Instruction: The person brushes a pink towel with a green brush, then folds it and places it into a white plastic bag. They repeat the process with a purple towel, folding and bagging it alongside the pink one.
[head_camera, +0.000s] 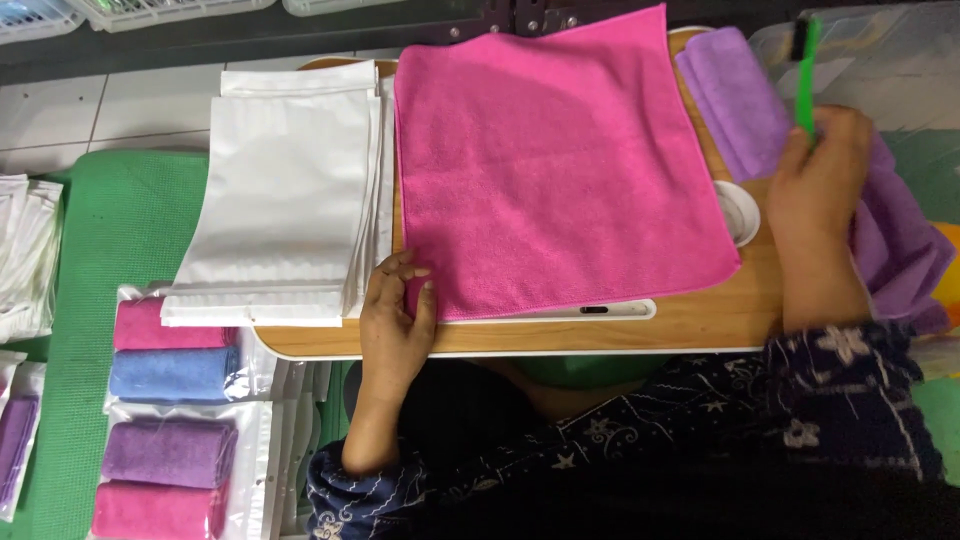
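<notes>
A square pink microfibre cloth (560, 165) lay spread flat over the wooden lap table (700, 322). Left of it sat a stack of plain white rectangular pouches (285, 190); clear packages of rolled pink, blue and purple cloths (175, 415) lay below on the green mat (110, 230). The left hand (397, 322) pressed loose fingers on the cloth's near corner. The right hand (822, 180) gripped a green toothbrush (806, 75) above folded purple cloths (740, 95).

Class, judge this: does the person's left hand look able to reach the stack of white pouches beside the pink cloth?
Probably yes. The left hand rests on the pink cloth's near corner, right beside the white pouches, with nothing lying between them.
</notes>
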